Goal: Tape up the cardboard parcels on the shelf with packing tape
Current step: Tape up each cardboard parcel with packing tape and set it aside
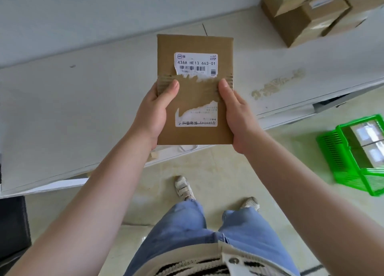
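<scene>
A flat brown cardboard parcel (195,45) with a torn white shipping label is held up over the white shelf (83,101). My left hand (154,113) grips its left edge, thumb on the front face. Gripping the right edge the same way is my right hand (234,115), thumb on the torn strip across the middle. The fingers of both hands are hidden behind the parcel. No tape roll shows in view.
A stack of taped cardboard boxes (311,11) sits at the shelf's far right. On the tiled floor to the right stands a green plastic basket (353,151) with boxes inside. A dark object (12,228) is at the lower left. My legs and shoes are below.
</scene>
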Demonstrator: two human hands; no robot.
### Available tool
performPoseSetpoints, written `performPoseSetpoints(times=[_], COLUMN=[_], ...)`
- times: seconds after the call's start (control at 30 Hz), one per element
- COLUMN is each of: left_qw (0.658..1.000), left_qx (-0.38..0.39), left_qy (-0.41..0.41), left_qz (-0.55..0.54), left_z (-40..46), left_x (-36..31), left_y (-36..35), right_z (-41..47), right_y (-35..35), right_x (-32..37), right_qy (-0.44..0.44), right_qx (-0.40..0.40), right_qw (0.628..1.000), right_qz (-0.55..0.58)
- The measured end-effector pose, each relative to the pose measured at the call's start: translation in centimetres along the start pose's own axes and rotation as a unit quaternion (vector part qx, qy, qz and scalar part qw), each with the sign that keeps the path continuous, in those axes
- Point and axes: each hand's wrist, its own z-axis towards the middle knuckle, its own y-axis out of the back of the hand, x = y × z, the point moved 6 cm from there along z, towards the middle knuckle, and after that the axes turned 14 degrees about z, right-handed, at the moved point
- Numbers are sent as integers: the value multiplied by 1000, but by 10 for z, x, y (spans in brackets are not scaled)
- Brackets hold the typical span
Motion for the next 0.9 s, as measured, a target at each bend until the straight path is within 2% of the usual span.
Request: performPoseSetpoints(times=[0.17, 0.37, 0.43, 0.53, 0.7, 0.77, 0.9], left_qw=[998, 985, 974, 959, 913, 903, 890], left_qx=[54, 152, 198, 227, 185, 193, 277], left_qy=[-21, -76, -88, -91, -135, -132, -80], left_qz=[9, 34, 73, 141, 337, 359, 355], left_z=[-10, -19, -23, -26, -36, -39, -41], left_x=[-21, -22, -14, 3, 44, 58, 98], left_y=[-79, -220, -273, -342, -460, -501, -570], right_z=[-25, -53, -62, -72, -77, -75, -64], right_y=[82, 222, 272, 338, 454, 491, 552], right_x=[18, 14, 7, -8, -46, -60, -85], right_qy=[30, 64, 78, 90, 78, 65, 63], right_qx=[-51, -157, -192, -238, -293, -303, -337], right_qw=[997, 976, 965, 950, 929, 926, 915], right_qz=[51, 136, 158, 181, 212, 216, 215])
